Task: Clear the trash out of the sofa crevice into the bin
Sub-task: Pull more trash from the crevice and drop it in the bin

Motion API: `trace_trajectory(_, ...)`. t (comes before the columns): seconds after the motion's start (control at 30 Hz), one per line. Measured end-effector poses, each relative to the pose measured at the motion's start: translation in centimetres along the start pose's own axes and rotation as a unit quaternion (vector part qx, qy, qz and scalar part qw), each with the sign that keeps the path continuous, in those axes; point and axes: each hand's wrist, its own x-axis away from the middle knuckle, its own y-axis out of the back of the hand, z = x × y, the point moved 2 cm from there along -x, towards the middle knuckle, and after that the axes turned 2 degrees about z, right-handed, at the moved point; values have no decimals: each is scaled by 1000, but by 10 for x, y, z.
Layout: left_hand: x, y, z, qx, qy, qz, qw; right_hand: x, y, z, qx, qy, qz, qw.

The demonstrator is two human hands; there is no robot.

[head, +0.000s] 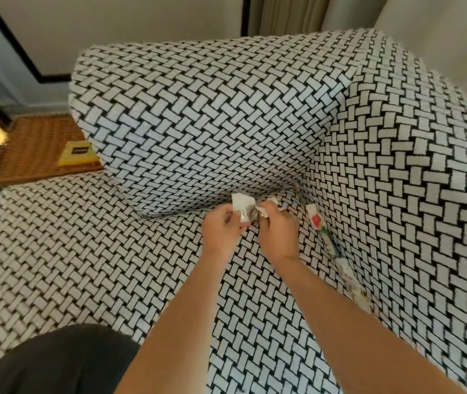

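- I have the left hand pinching a wrapper and the right hand curled round scraps at the sofa corner.
- I judge it early: more trash is wedged along the sofa's side, and no bin is in view.

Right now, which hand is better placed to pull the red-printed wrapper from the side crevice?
Probably the right hand: it sits just beside the red-printed wrapper, though it pinches crumpled paper. The left hand is farther off, gripping a white wrapper.
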Motion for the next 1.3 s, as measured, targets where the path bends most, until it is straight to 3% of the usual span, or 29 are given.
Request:
trace_trajectory(0.3,62,39,17,22,77,-29,996,57,-9,31,9,54,29,998)
trace_trajectory(0.47,88,56,13,49,120,-65,989,87,-7,46,-55,80,31,995)
trace_trajectory(0.6,105,63,14,51,155,-81,983,100,-5,52,-94,26,107,989)
trace_trajectory(0.8,126,67,8,130,219,-74,964,113,7,61,-231,-71,193,951)
trace_trajectory(0.97,138,67,-1,225,272,-63,933,123,16,72,-303,-87,198,928)
trace_trajectory(1.2,151,75,-13,261,289,-75,918,130,30,84,-293,-92,201,930)
trace_trajectory(1.3,150,78,-9,231,253,-94,935,129,33,89,-285,-85,182,937)
